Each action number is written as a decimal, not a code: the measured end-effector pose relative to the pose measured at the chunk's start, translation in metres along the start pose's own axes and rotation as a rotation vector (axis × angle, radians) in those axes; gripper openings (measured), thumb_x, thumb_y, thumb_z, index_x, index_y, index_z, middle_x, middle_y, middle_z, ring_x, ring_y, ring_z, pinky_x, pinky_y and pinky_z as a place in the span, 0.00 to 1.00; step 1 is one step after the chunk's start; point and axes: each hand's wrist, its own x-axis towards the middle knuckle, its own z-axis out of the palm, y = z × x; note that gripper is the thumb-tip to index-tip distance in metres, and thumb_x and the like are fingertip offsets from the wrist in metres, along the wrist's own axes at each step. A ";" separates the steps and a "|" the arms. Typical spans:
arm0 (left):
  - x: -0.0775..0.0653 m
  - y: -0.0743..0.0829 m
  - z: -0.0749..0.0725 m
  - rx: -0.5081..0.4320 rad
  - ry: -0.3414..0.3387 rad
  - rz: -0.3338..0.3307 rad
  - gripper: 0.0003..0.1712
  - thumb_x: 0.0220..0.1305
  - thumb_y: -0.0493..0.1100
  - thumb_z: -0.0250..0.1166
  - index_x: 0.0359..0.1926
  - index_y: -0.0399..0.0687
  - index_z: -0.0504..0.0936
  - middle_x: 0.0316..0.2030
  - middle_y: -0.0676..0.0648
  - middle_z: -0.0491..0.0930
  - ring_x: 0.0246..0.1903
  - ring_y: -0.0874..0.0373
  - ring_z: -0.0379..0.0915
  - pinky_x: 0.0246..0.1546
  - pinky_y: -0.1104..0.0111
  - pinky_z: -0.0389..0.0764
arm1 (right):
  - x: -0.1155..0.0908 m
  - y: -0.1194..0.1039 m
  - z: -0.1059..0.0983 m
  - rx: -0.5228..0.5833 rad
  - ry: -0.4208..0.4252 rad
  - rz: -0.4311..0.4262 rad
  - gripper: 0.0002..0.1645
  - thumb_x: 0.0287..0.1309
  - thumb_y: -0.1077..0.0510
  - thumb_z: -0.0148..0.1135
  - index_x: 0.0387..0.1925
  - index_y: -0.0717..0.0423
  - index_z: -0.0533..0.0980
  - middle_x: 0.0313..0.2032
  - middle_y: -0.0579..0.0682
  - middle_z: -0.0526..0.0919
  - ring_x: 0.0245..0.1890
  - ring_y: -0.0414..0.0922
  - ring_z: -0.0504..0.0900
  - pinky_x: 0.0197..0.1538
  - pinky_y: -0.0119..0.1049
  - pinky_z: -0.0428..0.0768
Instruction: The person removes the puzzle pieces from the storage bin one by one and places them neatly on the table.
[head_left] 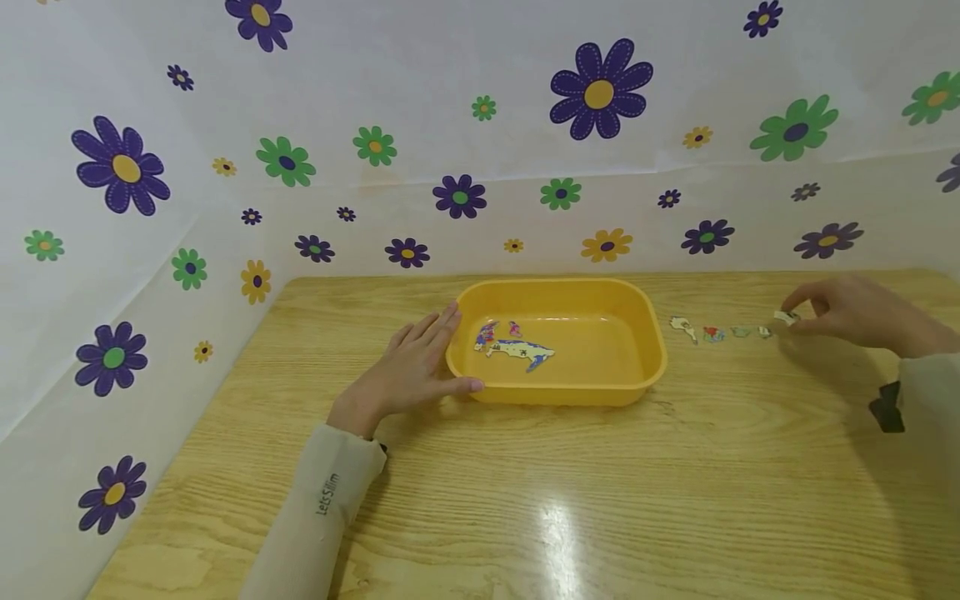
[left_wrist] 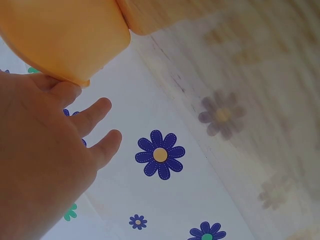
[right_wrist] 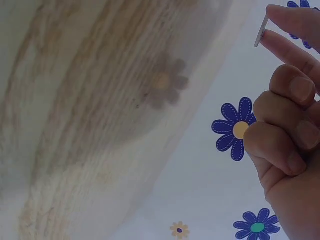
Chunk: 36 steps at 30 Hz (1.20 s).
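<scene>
A yellow plastic basin stands on the wooden table. My left hand rests at its left end, thumb across the front rim and fingers stretched along the side. In the left wrist view the fingertips touch the basin's edge. Over the table to the right, my right hand pinches a small, thin, flat printed piece between thumb and forefinger. That piece shows edge-on in the right wrist view, the other fingers curled below it. Several flat printed pieces of irregular outline lie in the basin's left half.
Between the basin and my right hand, a row of small flat pieces lies on the table: a pale one, a red and blue one, a greenish one and a pale dark-marked one. A flower-patterned sheet rises behind the table.
</scene>
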 end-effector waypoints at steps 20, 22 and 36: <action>0.000 -0.001 0.001 -0.006 -0.002 -0.006 0.62 0.65 0.71 0.60 0.81 0.42 0.40 0.81 0.47 0.35 0.79 0.43 0.34 0.75 0.45 0.36 | 0.002 -0.003 -0.006 -0.028 0.021 0.019 0.21 0.57 0.62 0.70 0.48 0.74 0.79 0.21 0.46 0.67 0.19 0.40 0.62 0.24 0.34 0.64; 0.000 -0.001 0.000 -0.008 -0.005 -0.009 0.62 0.65 0.71 0.61 0.81 0.42 0.40 0.81 0.47 0.34 0.79 0.43 0.34 0.75 0.46 0.35 | 0.006 -0.008 -0.009 -0.033 0.059 -0.019 0.19 0.56 0.63 0.71 0.47 0.72 0.80 0.19 0.45 0.65 0.17 0.38 0.60 0.23 0.33 0.62; 0.000 -0.001 0.000 -0.005 -0.001 0.001 0.62 0.65 0.72 0.60 0.81 0.42 0.40 0.81 0.47 0.34 0.78 0.43 0.35 0.75 0.44 0.37 | 0.041 -0.073 -0.032 0.091 0.157 -0.159 0.17 0.57 0.65 0.71 0.48 0.66 0.83 0.17 0.45 0.64 0.16 0.37 0.58 0.24 0.33 0.61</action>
